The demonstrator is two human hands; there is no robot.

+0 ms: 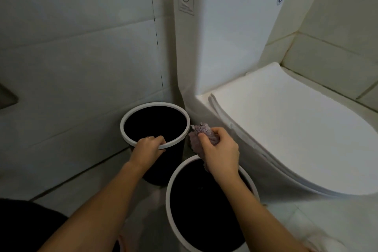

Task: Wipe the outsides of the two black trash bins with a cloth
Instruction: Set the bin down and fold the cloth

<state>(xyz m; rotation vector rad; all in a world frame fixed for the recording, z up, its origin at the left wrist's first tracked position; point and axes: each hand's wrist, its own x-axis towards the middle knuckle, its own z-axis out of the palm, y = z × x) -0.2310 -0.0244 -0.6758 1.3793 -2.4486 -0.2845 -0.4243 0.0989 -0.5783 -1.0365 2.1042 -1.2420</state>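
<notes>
— Tiled bathroom wall (71, 51) fills the left of the frame, white toilet (266, 108) the right. Where are the bins?
— Far bin (173, 155) centre, left hand (148, 147) fingers curled over its white rim; near bin (176, 190) lower centre. Right hand (219, 150) pinches a bunched purple cloth (196, 141) between them.

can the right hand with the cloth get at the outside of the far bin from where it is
Probably yes. The right hand grips the cloth just beside the far bin, near its right rim, with nothing between them. The left hand holds the near rim, and the toilet crowds the right.
</notes>
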